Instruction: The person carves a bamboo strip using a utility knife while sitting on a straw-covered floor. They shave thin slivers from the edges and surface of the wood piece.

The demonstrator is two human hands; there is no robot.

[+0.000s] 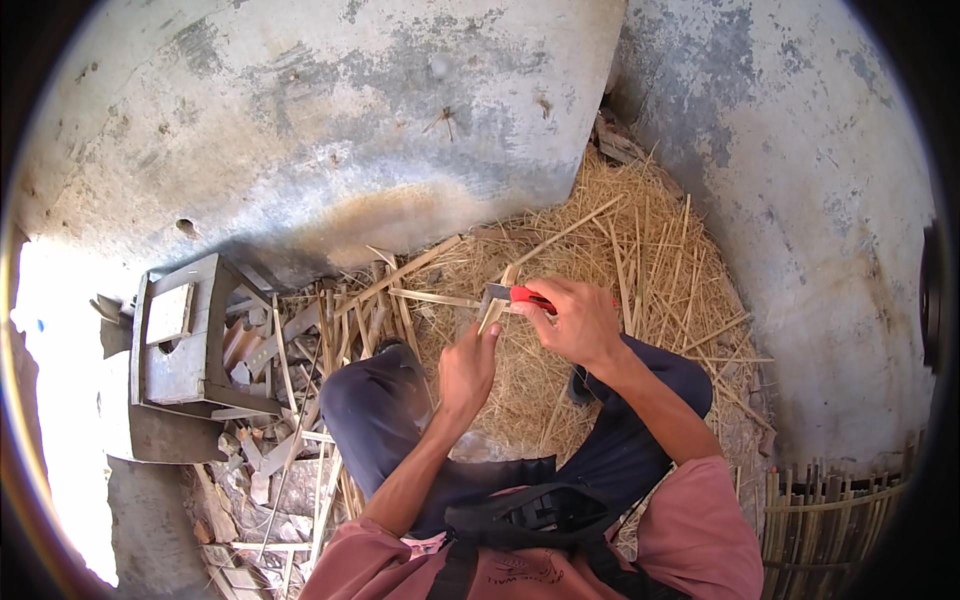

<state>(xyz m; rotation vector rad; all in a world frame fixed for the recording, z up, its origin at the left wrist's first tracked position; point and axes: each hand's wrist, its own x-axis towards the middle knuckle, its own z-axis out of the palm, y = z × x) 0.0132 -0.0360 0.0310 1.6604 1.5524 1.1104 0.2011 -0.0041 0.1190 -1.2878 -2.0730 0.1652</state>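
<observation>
My left hand [468, 372] is closed around a short pale strip of split wood or bamboo [491, 317], its upper end rising past the fingers. My right hand [578, 320] grips a red-handled knife [527, 296], and its grey blade lies across the strip just above my left thumb. The blade seems to touch the strip, but how deep it sits cannot be made out. Both hands are in front of me, between my bent knees, over a heap of straw-like shavings [530, 385].
Long pale strips [683, 235] lie on the shavings at the right. At the left stand a wooden stool-like frame [222, 330] and broken rubble [262, 470]. A weathered wall [330, 130] rises ahead. A slatted basket-like piece [835, 520] stands at the lower right.
</observation>
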